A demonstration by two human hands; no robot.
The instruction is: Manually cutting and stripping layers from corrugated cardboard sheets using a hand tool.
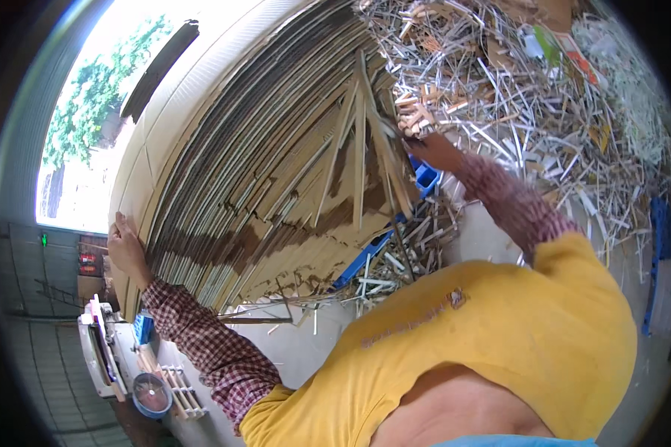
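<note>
A big stack of cardboard sheets (pixel 306 186) stands before me, its many edges side by side, with dark brown stains across the lower part. My left hand (pixel 129 253) rests on the outermost pale sheet (pixel 145 160) at the stack's left, fingers extended. At the stack's right side, my right hand (pixel 434 150) is closed by the upper part of a fan of narrow cardboard strips (pixel 360 149). It seems to grip strips there, though its fingertips are partly hidden among scraps. The strips lean over the stack's face, spreading downward.
A large heap of paper and cardboard shreds (pixel 499 89) fills the upper right. Blue plastic pieces (pixel 365 261) show under the stack's right edge. At lower left are a white machine (pixel 101 346), a round blue-rimmed fan or basin (pixel 152 395) and a slatted wooden piece (pixel 183 391).
</note>
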